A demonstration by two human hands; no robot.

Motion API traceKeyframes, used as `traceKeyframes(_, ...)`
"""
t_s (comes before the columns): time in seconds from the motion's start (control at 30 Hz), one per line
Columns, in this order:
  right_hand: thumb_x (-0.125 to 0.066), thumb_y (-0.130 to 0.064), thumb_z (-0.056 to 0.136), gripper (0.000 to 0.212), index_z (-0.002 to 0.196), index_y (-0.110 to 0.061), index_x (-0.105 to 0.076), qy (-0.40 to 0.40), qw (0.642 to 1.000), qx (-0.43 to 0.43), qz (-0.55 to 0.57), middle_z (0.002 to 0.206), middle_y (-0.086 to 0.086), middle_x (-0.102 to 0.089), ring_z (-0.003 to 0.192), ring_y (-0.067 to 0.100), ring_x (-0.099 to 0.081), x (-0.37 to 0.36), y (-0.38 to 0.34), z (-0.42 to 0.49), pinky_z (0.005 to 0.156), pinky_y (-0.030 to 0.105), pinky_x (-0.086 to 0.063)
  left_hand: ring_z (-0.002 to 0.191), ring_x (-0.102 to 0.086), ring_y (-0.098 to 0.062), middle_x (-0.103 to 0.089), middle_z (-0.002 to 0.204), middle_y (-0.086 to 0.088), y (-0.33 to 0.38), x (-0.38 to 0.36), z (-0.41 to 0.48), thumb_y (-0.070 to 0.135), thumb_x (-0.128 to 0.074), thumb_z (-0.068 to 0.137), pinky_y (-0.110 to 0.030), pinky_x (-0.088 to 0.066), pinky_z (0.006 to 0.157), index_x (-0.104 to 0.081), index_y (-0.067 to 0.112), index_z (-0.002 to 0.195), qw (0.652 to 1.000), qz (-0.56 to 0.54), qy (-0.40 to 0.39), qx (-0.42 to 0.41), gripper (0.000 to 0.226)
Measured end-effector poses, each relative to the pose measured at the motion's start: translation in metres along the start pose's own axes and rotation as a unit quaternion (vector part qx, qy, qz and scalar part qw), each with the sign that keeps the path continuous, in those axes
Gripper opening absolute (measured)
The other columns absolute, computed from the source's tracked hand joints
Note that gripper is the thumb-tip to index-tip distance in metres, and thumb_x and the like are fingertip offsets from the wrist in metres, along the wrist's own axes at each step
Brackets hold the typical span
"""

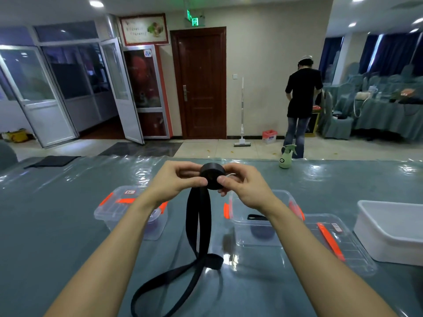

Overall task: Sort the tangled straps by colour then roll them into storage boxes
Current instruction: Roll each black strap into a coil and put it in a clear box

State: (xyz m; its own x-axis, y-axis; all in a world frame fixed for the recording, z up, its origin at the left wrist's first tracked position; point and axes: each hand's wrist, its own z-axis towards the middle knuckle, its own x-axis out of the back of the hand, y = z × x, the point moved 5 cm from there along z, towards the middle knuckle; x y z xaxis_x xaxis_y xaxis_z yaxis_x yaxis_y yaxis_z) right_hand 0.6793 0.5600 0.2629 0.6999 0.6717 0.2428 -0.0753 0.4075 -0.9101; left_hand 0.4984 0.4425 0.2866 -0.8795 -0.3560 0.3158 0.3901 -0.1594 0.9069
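A black strap (198,227) is partly wound into a tight roll (211,176) held up above the table. My left hand (177,181) pinches the roll from the left, and my right hand (243,184) pinches it from the right. The loose tail hangs down and loops across the table toward me. A clear storage box (258,227) with orange latches stands open under my right wrist, with a dark rolled strap inside. A second clear box (119,202) with its lid on sits under my left forearm, and something dark shows through its wall.
The open box's lid (338,239) lies flat to its right. A white tub (389,227) stands at the right edge. A green spray bottle (286,156) and a black mat (53,161) sit at the table's far edge. A person stands beyond the table.
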Motion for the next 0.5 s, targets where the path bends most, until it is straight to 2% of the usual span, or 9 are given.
traceKeyframes(0.07,-0.074,-0.01,0.1,0.023,0.121,0.001,-0.071,0.013,0.996,-0.004,0.092,0.098,0.025,-0.079,0.078,0.032,-0.076,-0.001,0.007,-0.001,0.084,0.043,-0.063,0.107,-0.082,-0.018,-0.085,0.109,-0.007,-0.007,-0.009,-0.004,0.019,-0.093,0.074,-0.019,-0.061,0.089,-0.084,0.022,0.111,0.997,-0.072,0.021,0.013,0.039)
traceKeyframes(0.13,-0.078,-0.015,0.094,0.032,0.121,0.001,-0.073,0.011,0.98,-0.019,0.199,0.1,0.02,-0.079,0.077,0.028,-0.075,-0.008,0.015,-0.004,0.082,0.036,-0.062,0.108,-0.082,-0.022,-0.085,0.11,-0.009,-0.009,-0.014,-0.003,0.022,-0.097,0.073,-0.022,-0.062,0.093,-0.087,0.027,0.106,0.995,-0.099,0.031,0.016,0.034)
traceKeyframes(0.2,-0.08,-0.016,0.092,0.034,0.121,0.001,-0.075,0.007,0.959,-0.03,0.282,0.101,0.019,-0.079,0.077,0.026,-0.076,-0.016,0.025,-0.009,0.081,0.032,-0.063,0.107,-0.082,-0.024,-0.085,0.108,-0.01,-0.01,-0.016,0.0,0.024,-0.1,0.073,-0.026,-0.063,0.095,-0.088,0.028,0.105,0.996,-0.085,0.024,0.018,0.034)
traceKeyframes(0.27,-0.08,-0.013,0.089,0.034,0.121,0.0,-0.076,0.008,0.954,-0.048,0.294,0.105,0.021,-0.08,0.081,0.03,-0.078,-0.019,0.036,-0.017,0.085,0.034,-0.064,0.103,-0.083,-0.024,-0.086,0.103,-0.009,-0.01,-0.013,0.0,0.027,-0.102,0.069,-0.031,-0.064,0.097,-0.087,0.023,0.104,0.999,-0.028,0.013,0.027,0.038)
traceKeyframes(0.33,-0.086,-0.01,0.089,0.035,0.122,-0.004,-0.077,-0.014,0.977,-0.062,0.202,0.11,0.017,-0.081,0.086,0.034,-0.081,-0.014,0.038,-0.024,0.085,0.039,-0.063,0.096,-0.084,-0.019,-0.086,0.096,-0.004,-0.006,-0.008,0.0,0.024,-0.103,0.07,-0.032,-0.064,0.093,-0.088,0.02,0.101,0.997,0.062,-0.013,0.039,0.035)
traceKeyframes(0.4,-0.092,-0.018,0.086,0.041,0.123,-0.016,-0.076,-0.05,0.995,-0.07,0.043,0.113,0.002,-0.081,0.082,0.029,-0.081,-0.007,0.031,-0.024,0.071,0.035,-0.061,0.089,-0.083,-0.015,-0.086,0.089,0.002,0.003,-0.009,0.001,0.022,-0.103,0.071,-0.032,-0.063,0.085,-0.088,0.023,0.098,0.98,0.185,-0.064,0.036,0.031)
traceKeyframes(0.43,-0.094,-0.023,0.084,0.041,0.12,-0.022,-0.076,-0.067,0.995,-0.067,-0.033,0.109,-0.005,-0.081,0.075,0.024,-0.08,-0.005,0.027,-0.021,0.062,0.029,-0.057,0.086,-0.082,-0.015,-0.085,0.086,0.005,0.009,-0.013,0.004,0.024,-0.103,0.071,-0.034,-0.064,0.082,-0.088,0.024,0.098,0.962,0.257,-0.094,0.022,0.031)
traceKeyframes(0.5,-0.093,-0.027,0.085,0.028,0.106,-0.028,-0.075,-0.095,0.985,-0.047,-0.135,0.084,-0.012,-0.081,0.063,0.013,-0.076,-0.008,0.019,-0.017,0.052,0.018,-0.048,0.079,-0.08,-0.011,-0.083,0.081,0.009,0.02,-0.023,0.01,0.032,-0.103,0.068,-0.037,-0.064,0.078,-0.087,0.025,0.096,0.916,0.379,-0.136,-0.012,0.033)
